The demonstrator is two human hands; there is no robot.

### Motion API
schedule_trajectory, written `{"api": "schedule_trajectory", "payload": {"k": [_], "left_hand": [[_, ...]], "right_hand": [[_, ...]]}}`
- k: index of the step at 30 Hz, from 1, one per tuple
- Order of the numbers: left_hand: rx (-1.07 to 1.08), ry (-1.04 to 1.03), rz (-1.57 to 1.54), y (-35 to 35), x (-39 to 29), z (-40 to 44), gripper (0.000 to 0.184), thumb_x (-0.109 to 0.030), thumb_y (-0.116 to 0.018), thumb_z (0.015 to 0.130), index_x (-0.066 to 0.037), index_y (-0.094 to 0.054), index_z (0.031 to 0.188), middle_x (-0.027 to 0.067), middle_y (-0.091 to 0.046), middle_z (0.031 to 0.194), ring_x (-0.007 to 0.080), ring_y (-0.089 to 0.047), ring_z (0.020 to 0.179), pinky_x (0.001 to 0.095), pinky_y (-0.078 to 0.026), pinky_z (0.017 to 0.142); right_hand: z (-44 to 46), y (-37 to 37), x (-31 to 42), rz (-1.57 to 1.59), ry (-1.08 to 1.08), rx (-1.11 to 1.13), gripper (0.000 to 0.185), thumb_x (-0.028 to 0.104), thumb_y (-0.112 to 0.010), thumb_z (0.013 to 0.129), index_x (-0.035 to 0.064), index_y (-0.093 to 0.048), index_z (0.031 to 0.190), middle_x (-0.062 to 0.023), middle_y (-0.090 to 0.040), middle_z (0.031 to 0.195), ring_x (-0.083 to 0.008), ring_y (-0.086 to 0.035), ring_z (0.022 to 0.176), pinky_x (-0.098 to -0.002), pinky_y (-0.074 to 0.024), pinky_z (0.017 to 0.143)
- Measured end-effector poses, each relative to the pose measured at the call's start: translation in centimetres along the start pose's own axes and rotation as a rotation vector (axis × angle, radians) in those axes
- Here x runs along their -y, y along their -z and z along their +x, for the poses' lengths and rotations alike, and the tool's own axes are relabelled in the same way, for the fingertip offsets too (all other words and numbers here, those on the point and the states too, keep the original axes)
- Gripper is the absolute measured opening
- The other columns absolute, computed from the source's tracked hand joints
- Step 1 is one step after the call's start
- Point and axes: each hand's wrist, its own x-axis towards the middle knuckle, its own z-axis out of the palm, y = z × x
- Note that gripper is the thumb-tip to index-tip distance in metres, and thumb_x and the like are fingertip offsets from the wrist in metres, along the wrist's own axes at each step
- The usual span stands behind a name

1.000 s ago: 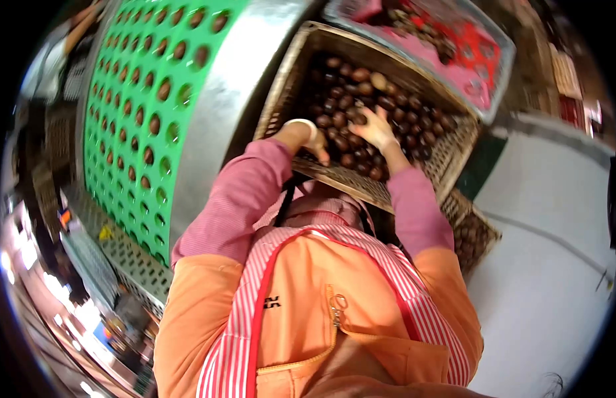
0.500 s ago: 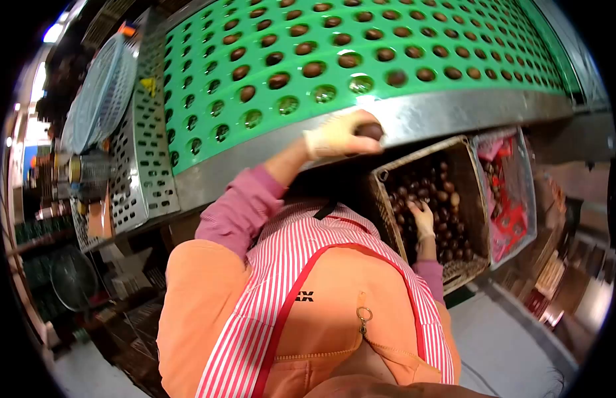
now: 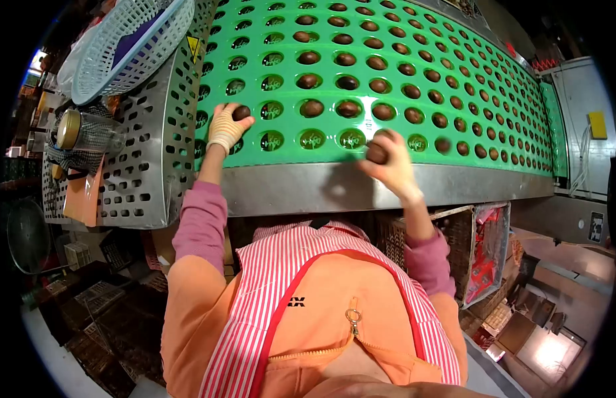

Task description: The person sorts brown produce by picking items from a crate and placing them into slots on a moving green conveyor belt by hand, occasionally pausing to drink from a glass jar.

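My left hand [image 3: 225, 130], in a pale glove, grips a dark brown egg-like item [image 3: 241, 113] between thumb and fingers over the left part of the green tray surface [image 3: 291, 157]. Near the front edge, my right hand [image 3: 395, 167] holds another brown item [image 3: 377, 153] and is slightly blurred. Rows of round hollows cover the green surface, many with a brown item in them. Several hollows around and between my hands hold none and look shiny.
A steel rim [image 3: 288, 189] runs along the front. At the left are a perforated metal panel [image 3: 145, 142], a light blue basket [image 3: 132, 60] and a lidded jar [image 3: 69, 129]. A woven basket [image 3: 457, 249] and a crate with red lining [image 3: 497, 265] stand below right.
The view has swung toward the green surface. My left hand has moved to its left part with its item. My right hand has come out of the basket, now holding an item.
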Motion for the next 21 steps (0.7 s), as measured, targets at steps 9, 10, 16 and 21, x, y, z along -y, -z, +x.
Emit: {"api": "schedule_trajectory", "payload": {"k": [9, 10, 16, 21], "left_hand": [[-0.196, -0.057, -0.074, 2.8, -0.5, 5.6, 0.055, -0.011, -0.072, 0.073, -0.019, -0.06, 0.125, 0.0085, -0.052, 0.129, 0.0325, -0.06, 0.105, 0.0417, -0.051, 0.091], [-0.098, -0.064, -0.013, 3.4, -0.6, 6.2, 0.054, -0.01, -0.071, 0.075, -0.02, -0.059, 0.127, 0.0085, -0.051, 0.131, 0.0319, -0.06, 0.106, 0.0409, -0.05, 0.092], [0.234, 0.1, 0.089, 3.9, -0.9, 9.5, 0.053, -0.016, -0.071, 0.082, -0.019, -0.054, 0.133, 0.0128, -0.04, 0.146, 0.0355, -0.054, 0.119, 0.0412, -0.045, 0.101], [-0.296, -0.063, -0.413, 1.9, 1.4, 14.4, 0.035, -0.038, -0.057, 0.094, -0.008, -0.066, 0.112, 0.0178, -0.068, 0.101, 0.0303, -0.065, 0.091, 0.039, -0.051, 0.084]], "right_hand": [[16.8, -17.8, 4.2, -0.039, 0.171, 0.527, 0.033, 0.034, -0.079, 0.065, 0.0114, -0.068, 0.087, -0.0107, -0.061, 0.105, -0.0279, -0.055, 0.107, -0.0389, -0.0487, 0.088], [17.1, -17.4, 5.1, -0.016, 0.137, 0.482, 0.032, 0.035, -0.078, 0.066, 0.0112, -0.067, 0.086, -0.0117, -0.06, 0.11, -0.0279, -0.059, 0.101, -0.039, -0.0498, 0.087], [23.5, -15.9, 7.9, -0.528, 0.036, 0.352, 0.046, 0.034, -0.078, 0.071, 0.014, -0.064, 0.11, -0.0184, -0.051, 0.131, -0.0358, -0.063, 0.101, -0.0435, -0.0523, 0.087], [27.3, -16.1, 6.2, -0.406, 0.24, 0.306, 0.063, 0.029, -0.076, 0.075, 0.0184, -0.05, 0.131, -0.0169, -0.052, 0.13, -0.0368, -0.062, 0.103, -0.0438, -0.0521, 0.086]]}}
